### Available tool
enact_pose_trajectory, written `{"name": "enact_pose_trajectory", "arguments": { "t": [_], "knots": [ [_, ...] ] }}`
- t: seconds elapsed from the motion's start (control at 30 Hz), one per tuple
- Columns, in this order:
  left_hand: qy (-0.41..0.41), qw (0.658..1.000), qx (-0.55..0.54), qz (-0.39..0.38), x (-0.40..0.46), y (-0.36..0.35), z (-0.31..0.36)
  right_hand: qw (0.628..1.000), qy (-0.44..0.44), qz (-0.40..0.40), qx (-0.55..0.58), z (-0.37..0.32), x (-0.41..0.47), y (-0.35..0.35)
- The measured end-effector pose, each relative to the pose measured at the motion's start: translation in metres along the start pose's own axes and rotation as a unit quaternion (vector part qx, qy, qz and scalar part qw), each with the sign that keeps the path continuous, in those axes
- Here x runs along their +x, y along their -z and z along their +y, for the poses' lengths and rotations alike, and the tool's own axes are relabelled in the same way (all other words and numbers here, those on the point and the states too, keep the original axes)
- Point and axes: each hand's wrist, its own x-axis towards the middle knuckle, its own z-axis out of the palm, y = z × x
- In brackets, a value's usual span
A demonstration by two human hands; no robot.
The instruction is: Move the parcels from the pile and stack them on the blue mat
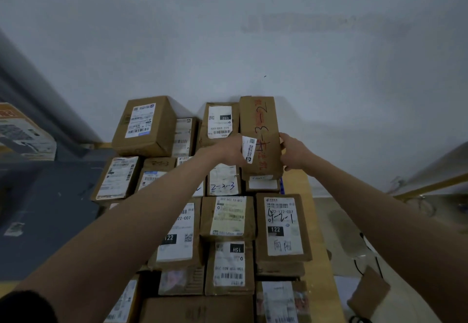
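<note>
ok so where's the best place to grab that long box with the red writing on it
By its two long side edges near the middle, one hand from each side: the long box is narrow and lies flat on the stack, as the left hand and right hand do here.

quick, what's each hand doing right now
Left hand: grips the left edge of the long parcel with red writing.
Right hand: grips the same parcel's right edge.

Between your hands, the parcel (260, 137) is matt, creased brown cardboard with a smooth white paper label (249, 149); beyond it, a matt painted wall (228, 31).
</note>
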Motion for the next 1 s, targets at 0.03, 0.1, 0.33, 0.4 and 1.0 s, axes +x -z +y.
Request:
{"name": "enact_pose_trajectory", "arguments": {
  "t": [0.03,0.1,0.33,0.4,1.0],
  "knots": [
    [-0.004,1.0,-0.007,0.001,0.004,-0.003,-0.002,1.0,-0.004,-0.001,-0.001,0.002,0.003,-0.002],
    [-0.006,1.0,-0.027,0.002,0.01,-0.003,-0.003,1.0,-0.01,-0.007,-0.003,0.004,0.008,-0.002],
    [0.044,0.999,0.005,-0.022,0.005,0.004,-0.005,0.999,-0.027,-0.015,-0.04,-0.001,0.007,0.009],
    [0.061,0.997,0.031,-0.039,-0.002,0.006,-0.005,0.998,-0.029,-0.012,-0.05,-0.004,0.001,0.011],
    [0.072,0.987,0.143,-0.003,-0.138,0.023,0.001,0.986,0.069,-0.003,-0.154,-0.064,-0.122,0.009]
  ]
}}
